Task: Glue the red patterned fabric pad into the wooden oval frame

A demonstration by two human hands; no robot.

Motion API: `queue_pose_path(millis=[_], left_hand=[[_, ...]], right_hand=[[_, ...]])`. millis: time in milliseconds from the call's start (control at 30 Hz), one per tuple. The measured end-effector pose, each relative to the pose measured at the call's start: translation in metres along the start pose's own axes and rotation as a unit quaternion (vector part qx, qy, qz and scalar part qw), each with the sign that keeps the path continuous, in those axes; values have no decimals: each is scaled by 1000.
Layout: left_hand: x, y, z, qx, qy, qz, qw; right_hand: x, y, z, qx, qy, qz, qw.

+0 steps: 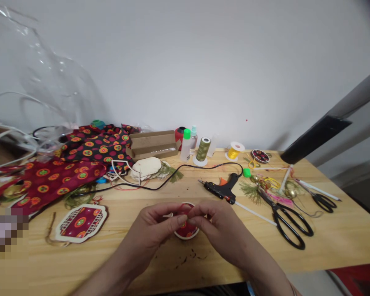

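In front of me is a small round ornament, with dark red patterned fabric inside a pale rim. My left hand is closed at its left side, the thumb lying over the fabric. Closed too, my right hand pinches at the right side, its fingertips close to the left thumb. The fingers hide the ornament's sides and part of its middle. Left of my hands lies a larger lantern-shaped ornament with the same fabric and a pale cut-out frame.
A black glue gun with a white glue stick lies beyond my hands. Black scissors lie to the right. Behind are a green thread spool, a yellow spool, a cardboard box and patterned fabric.
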State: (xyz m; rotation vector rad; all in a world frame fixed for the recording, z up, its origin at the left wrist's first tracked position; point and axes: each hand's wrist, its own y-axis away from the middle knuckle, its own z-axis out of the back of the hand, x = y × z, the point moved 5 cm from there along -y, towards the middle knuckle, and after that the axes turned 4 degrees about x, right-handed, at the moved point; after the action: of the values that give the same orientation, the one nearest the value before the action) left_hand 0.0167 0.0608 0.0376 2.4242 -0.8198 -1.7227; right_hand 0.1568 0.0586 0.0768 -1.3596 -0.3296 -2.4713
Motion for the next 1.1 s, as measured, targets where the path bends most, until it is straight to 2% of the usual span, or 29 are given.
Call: queue_pose_path(millis=[233, 400, 600, 833, 1100], left_hand=[[-11, 2, 1, -53, -131, -64, 988], [-14, 2, 3, -96, -164, -87, 978], [-12, 1, 5, -108, -150, -82, 979], [-3, 0, 4, -72, -33, -43, 996], [-1, 0, 5, -69, -11, -53, 996]], right_hand=[[3, 1, 1, 0, 9, 1, 1000], [2, 2, -1, -1, 31, -6, 1000], [5, 1, 0, 2, 36, -1, 999], [5, 2, 0, -2, 19, 5, 1000], [1, 3, -2, -7, 9, -22, 1000]])
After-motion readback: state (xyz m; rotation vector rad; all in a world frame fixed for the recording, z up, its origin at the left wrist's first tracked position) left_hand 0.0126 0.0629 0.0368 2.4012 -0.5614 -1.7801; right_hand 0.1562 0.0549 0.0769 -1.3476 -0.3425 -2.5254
